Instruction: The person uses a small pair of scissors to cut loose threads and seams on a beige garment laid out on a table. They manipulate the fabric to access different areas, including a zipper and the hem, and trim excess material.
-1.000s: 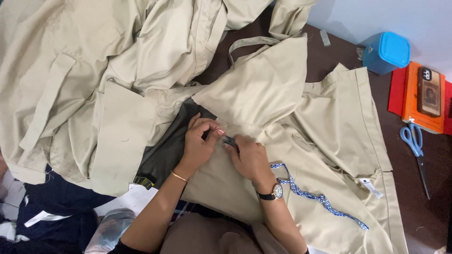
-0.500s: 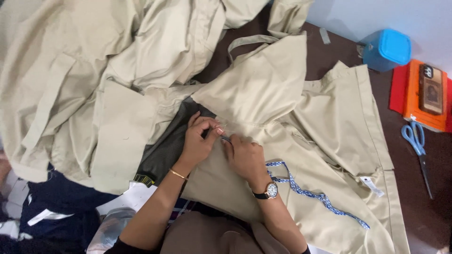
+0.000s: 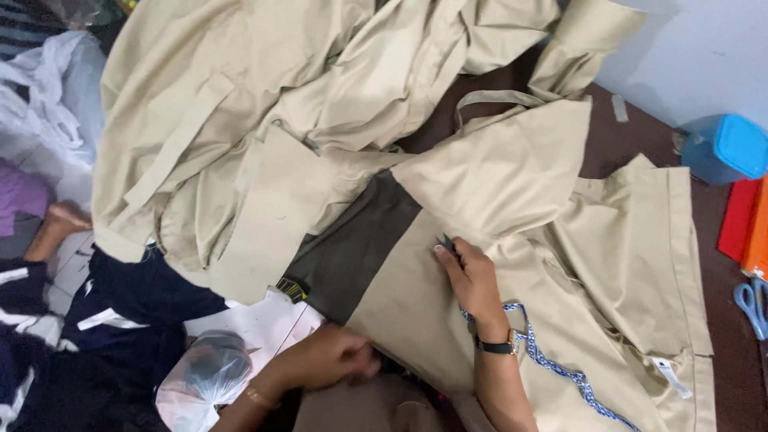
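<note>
Khaki cotton garment panel (image 3: 512,176) lies spread over the brown table (image 3: 632,144), overlapping a dark olive fabric piece (image 3: 360,248). Your right hand (image 3: 472,280) presses flat on the panel, fingers (image 3: 442,254) pinched on a small dark tool (image 3: 445,240), probably a clipper; keep its tip low and the cloth taut beneath your palm. Your left hand (image 3: 324,356) sits blurred at the near hem, fingers curled; whether they hold cloth, you cannot tell. Mind the blue-patterned measuring tape (image 3: 552,368) beside your wrist. Blue scissors (image 3: 750,300) wait well apart.
</note>
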